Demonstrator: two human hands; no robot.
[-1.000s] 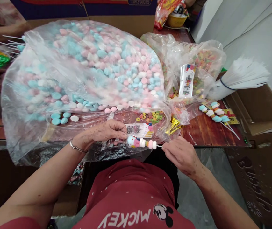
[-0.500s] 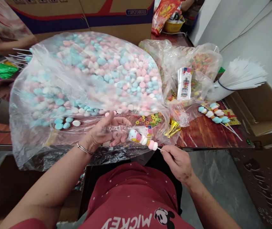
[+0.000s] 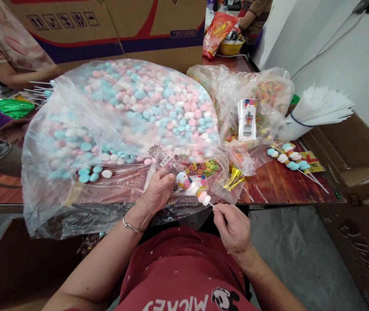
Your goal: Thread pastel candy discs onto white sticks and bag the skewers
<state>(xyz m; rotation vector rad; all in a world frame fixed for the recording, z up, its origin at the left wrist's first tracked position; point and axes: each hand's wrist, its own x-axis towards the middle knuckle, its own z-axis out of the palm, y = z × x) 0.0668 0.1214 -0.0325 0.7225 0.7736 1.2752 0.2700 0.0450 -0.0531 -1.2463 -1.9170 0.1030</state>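
Note:
My right hand [image 3: 233, 229] is closed on the thin white stick of a marshmallow skewer [image 3: 204, 198]. White and pink marshmallows sit along it, with an orange ring between them. The skewer's upper end is inside a clear printed bag [image 3: 160, 156] with a barcode. My left hand [image 3: 158, 190] is closed on that bag, thumb on top. Beneath my hands lies a big clear plastic bag [image 3: 103, 211] holding pink, white and blue marshmallows [image 3: 171, 112]. Colourful candy rings [image 3: 204, 167] lie just beyond the skewer.
Finished-looking skewers [image 3: 290, 157] lie at the right, near a container of white sticks [image 3: 301, 121]. A stack of printed bags [image 3: 247, 120] rests on bags of candy rings. Gold ties [image 3: 235, 178] lie nearby. A large carton [image 3: 90, 39] stands behind; a person's arm [image 3: 25, 75] shows at left.
My left hand has turned over and closed from a loose, palm-up pose, and the bag's printed end now stands above it. My right hand keeps the stick, slightly lower and further left.

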